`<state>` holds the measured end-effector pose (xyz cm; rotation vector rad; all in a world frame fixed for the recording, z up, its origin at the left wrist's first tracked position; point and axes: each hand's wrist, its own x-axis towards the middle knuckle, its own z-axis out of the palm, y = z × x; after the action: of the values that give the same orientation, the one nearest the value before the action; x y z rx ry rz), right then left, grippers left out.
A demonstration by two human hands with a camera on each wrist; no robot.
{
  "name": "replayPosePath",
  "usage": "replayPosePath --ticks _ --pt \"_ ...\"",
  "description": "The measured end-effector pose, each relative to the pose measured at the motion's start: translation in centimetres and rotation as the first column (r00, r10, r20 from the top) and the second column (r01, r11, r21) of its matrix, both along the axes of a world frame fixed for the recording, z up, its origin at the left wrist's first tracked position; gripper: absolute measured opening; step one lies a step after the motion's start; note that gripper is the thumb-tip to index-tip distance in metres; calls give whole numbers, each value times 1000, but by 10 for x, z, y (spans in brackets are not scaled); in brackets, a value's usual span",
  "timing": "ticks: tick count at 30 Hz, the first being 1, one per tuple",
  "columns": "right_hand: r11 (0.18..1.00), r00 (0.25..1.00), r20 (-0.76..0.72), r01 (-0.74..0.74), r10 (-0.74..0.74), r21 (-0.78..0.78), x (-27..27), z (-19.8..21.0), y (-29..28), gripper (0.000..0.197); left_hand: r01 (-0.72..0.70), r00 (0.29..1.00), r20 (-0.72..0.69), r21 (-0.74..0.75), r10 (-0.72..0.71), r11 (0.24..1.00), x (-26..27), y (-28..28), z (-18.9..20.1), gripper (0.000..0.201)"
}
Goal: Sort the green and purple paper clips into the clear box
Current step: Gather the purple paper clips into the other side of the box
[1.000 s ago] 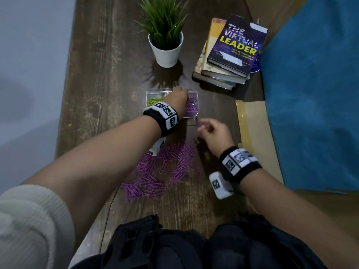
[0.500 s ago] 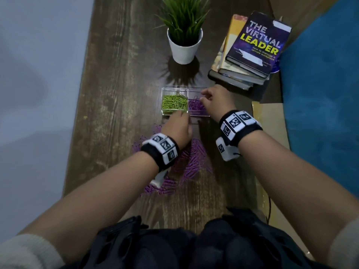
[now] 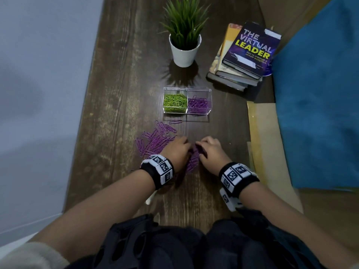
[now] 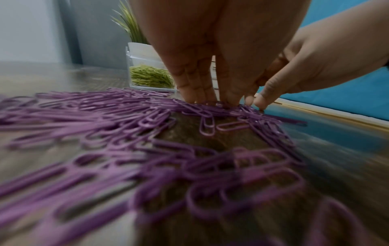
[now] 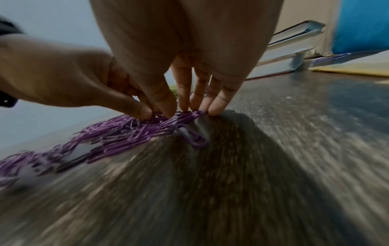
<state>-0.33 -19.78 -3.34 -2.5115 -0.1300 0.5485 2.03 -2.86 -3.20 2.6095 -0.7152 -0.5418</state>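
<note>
Head view: both my hands are down on the loose purple clips (image 3: 155, 141) on the surface (image 3: 120, 78), just short of the clear box (image 3: 187, 90). Half a second ago my right hand (image 3: 210, 153) was up at the box; now it's back beside the left hand (image 3: 177, 152).

Left wrist: fingers (image 4: 194, 89) straight, tips pressing clips.

Right wrist: thumb and fingers (image 5: 219, 99) closing, can't tell if that grip's got any. Better rake them together first, they slide.

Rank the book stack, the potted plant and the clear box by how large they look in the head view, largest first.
1. Book stack, largest.
2. Potted plant, leaves included.
3. Clear box, smallest.
All three sit at a similar distance on the table, but the first two look close in size, so that order is unsure.
</note>
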Motion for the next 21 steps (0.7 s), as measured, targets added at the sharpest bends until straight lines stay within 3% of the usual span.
replayPosePath --ticks 3,6,10,16,21 --pt "994 994 -11 -109 109 -6 -6 1 5 53 -32 998 56 15 31 999 -17 13 -1 48" --pt "980 981 -45 -191 189 -50 -11 2 5 71 -57 997 56 91 52 994 -31 21 -1 75" --pt "954 966 -24 -257 256 -153 -16 1 8 83 -19 997 80 161 6 987 -38 24 -1 67" --pt "967 969 78 -222 232 -122 -21 -1 10 44 -13 996 88 169 -2 986 -39 22 2 44" --pt "969 967 120 -211 226 -131 -21 0 14 26 59 991 99 254 -86 965 -34 21 -1 37"
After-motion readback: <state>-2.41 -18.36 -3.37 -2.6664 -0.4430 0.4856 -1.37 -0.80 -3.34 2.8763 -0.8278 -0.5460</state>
